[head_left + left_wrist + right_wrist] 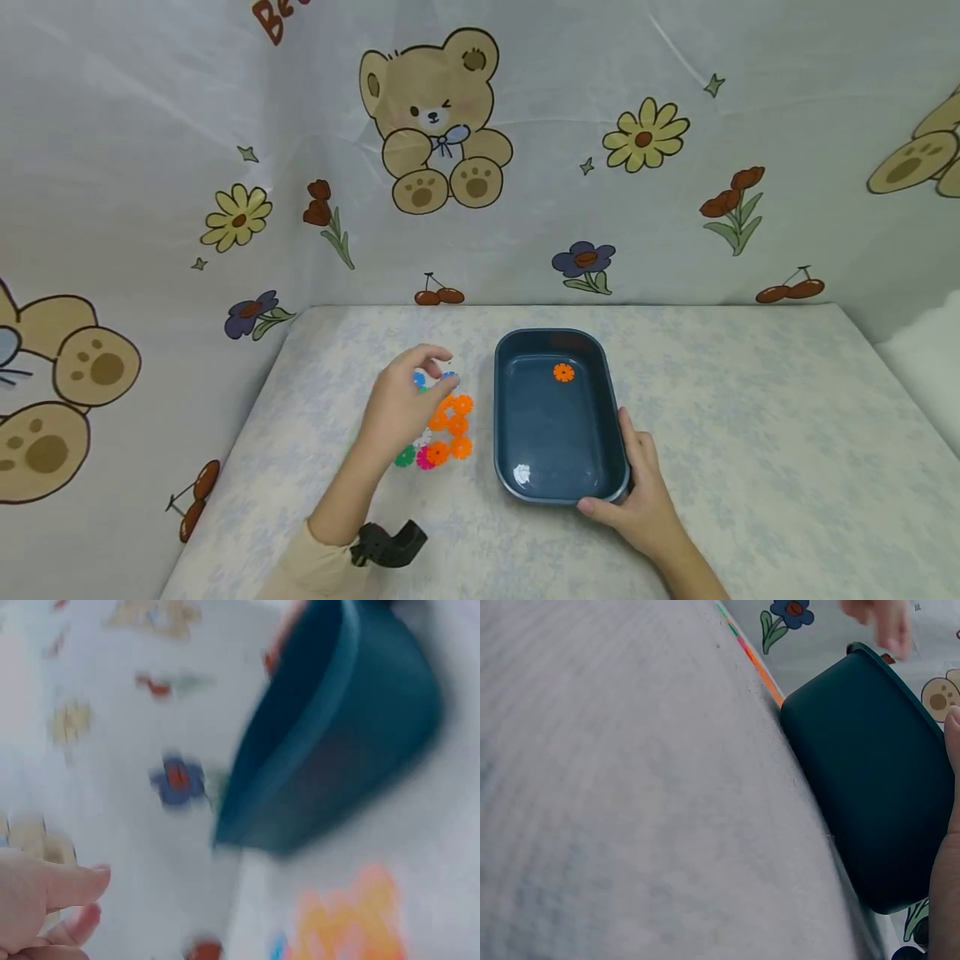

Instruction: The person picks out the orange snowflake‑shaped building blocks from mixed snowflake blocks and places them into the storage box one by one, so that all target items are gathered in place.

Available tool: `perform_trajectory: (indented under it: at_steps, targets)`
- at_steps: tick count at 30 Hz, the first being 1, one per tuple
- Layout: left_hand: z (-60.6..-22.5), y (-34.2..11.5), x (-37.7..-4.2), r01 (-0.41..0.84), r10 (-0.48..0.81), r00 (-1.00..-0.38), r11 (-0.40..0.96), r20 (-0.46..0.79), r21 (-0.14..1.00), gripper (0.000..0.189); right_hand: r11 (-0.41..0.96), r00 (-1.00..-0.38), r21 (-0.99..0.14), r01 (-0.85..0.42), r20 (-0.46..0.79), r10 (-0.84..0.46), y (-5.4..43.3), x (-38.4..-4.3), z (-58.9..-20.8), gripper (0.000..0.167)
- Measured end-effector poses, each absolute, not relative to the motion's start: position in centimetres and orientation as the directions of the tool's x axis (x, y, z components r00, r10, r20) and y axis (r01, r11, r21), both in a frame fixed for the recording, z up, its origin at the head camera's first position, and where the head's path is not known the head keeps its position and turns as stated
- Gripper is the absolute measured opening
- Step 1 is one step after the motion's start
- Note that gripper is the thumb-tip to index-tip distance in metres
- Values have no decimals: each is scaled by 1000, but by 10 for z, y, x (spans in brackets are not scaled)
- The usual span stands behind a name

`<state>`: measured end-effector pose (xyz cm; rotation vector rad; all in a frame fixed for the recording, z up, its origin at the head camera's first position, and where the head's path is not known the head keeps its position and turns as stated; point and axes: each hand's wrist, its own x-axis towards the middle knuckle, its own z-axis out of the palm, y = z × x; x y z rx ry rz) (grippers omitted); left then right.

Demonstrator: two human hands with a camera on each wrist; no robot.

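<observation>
My left hand (405, 404) hovers over a group of flower-shaped plastic discs (459, 425), its thumb and bent fingers apart and nothing visible between them. Most of these discs are orange; blue, green, pink and white ones lie among them, partly hidden by the hand. In the left wrist view the thumb and fingertips (97, 877) show a gap. My right hand (637, 492) grips the dark blue rectangular tub (555, 442) at its near right corner, thumb at the front rim and fingers along the side. One orange disc (564, 372) lies inside the tub, toward its far end.
A pale, mottled cloth covers the table (750, 417). Behind and to the left hangs a white curtain (540, 200) printed with bears, flowers and cherries. A black strap (388, 546) sticks out from the left wrist beside a beige sleeve (315, 575).
</observation>
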<state>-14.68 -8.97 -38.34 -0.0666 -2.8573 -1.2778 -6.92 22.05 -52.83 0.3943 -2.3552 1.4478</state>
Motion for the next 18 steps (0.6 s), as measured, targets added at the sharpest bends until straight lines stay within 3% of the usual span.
perform_trajectory:
  at_steps: [8,18]
  targets:
    - [-440,-165,-129,-156,-113,-987,820,-111,551,40,427,-901,-805,-413,430,-59,223,-69,-529,133]
    - [-465,-176,-123,-172,-100,-978,880,-181,443,34,418,-902,-810,-412,428,-59,223,-70,-532,133]
